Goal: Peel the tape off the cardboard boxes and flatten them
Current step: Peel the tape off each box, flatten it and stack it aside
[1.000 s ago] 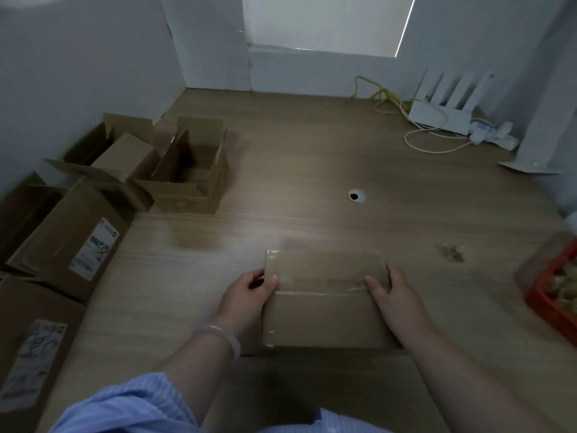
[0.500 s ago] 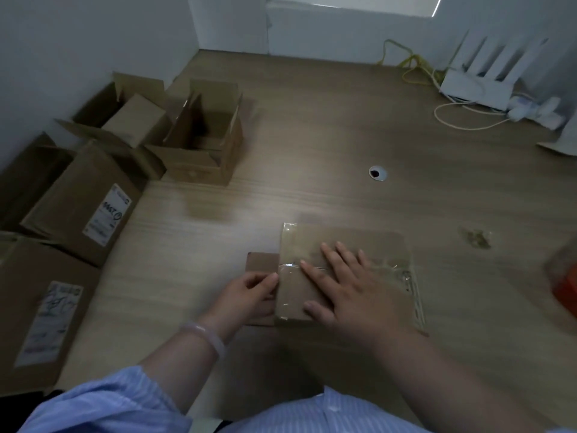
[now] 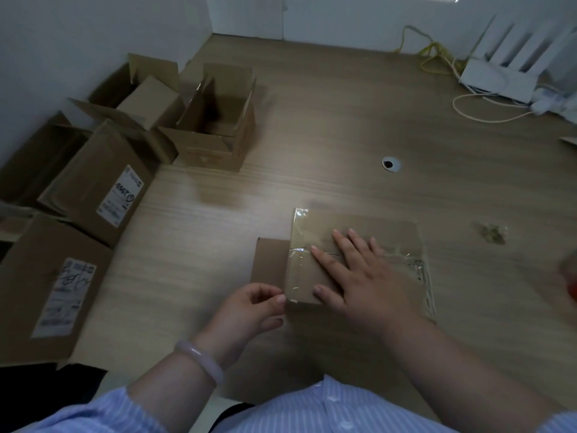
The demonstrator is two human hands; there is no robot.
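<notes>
The cardboard box [image 3: 393, 237] lies on the tabletop [image 3: 327, 126] in front of me. My right grip [image 3: 359, 276] is released, fingers straight, pressing flat on the box's top. My left grip [image 3: 254, 309] curls at the box's near left corner, pinching the clear tape [image 3: 296, 260] there. A tape wad [image 3: 493, 233] sits right of the box, and an open box [image 3: 215, 132] stands beyond it to the left.
</notes>
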